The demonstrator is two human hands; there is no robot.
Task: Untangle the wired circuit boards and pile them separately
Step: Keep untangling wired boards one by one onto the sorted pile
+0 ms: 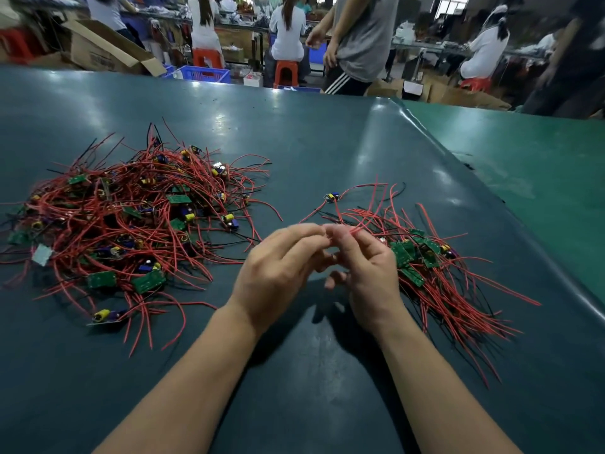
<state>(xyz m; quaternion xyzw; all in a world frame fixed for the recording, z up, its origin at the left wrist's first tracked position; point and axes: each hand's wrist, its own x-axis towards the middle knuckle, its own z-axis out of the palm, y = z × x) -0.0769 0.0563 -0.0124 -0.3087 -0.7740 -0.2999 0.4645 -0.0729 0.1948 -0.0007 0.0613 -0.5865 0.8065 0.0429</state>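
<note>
Worktop of dark green sheet carries at nine o'clock the tangled heap of red-wired boards. At the centre the left hand and the right hand meet, fingers pinching one red wire that leads to a single board at twelve o'clock. At three o'clock lies the sorted pile. Beyond the far edge, workers sit on red stools.

I read no legible text. Print on the cardboard box at 11 o'clock is too blurred to make out.
</note>
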